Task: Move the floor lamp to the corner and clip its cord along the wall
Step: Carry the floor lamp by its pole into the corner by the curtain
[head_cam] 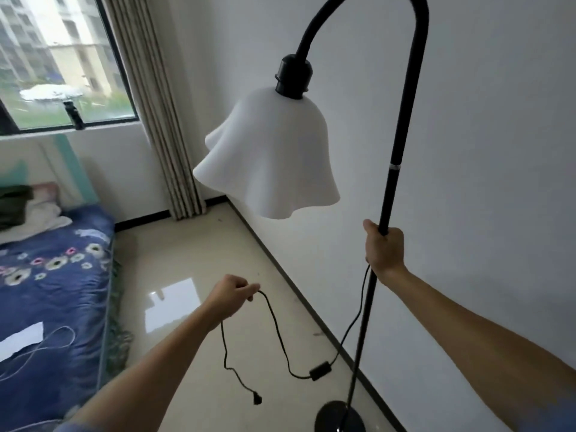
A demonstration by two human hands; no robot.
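Note:
A black floor lamp (393, 185) with a curved neck and a wavy white shade (271, 157) stands close to the white wall on the right. Its round black base (330, 416) rests on the tiled floor at the bottom. My right hand (384, 249) is wrapped around the pole at mid-height. My left hand (232, 294) pinches the black cord (277, 332), which hangs in a loop. An inline switch (320, 370) and the plug (257, 399) dangle below it.
The room corner (218, 199) lies ahead, beside a striped curtain (162, 120) and a window (62, 57). A bed with a blue floral cover (53, 291) fills the left side. Glossy beige floor tiles (193, 251) run between the bed and the dark baseboard (280, 269).

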